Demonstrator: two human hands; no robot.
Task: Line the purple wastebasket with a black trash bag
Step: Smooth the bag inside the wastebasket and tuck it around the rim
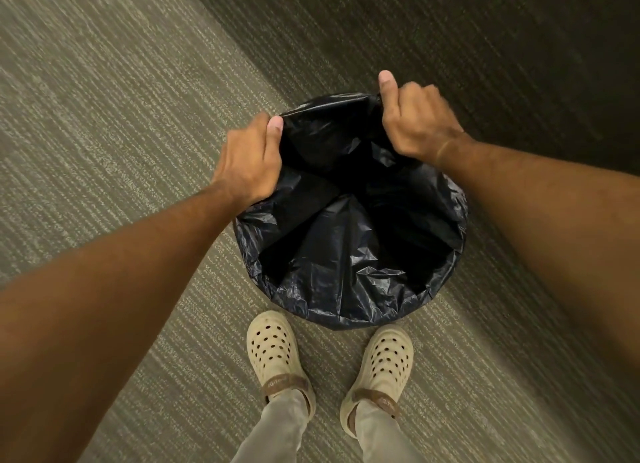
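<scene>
- Left hand point(247, 161) clamped on far-left edge of black trash bag point(349, 241), thumb over the rim
- Bag open, draped over round mouth of a bin on carpet floor point(104, 133); purple wastebasket itself hidden under plastic
- Right hand point(414, 119) gripping far-right edge, fist closed
- Beige clogs point(273, 355) just beside bag's near side

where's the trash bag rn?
Head view, centre: the black trash bag sits open on the carpet just ahead of the shoes, its far edge pinched by left hand and right hand.
</scene>
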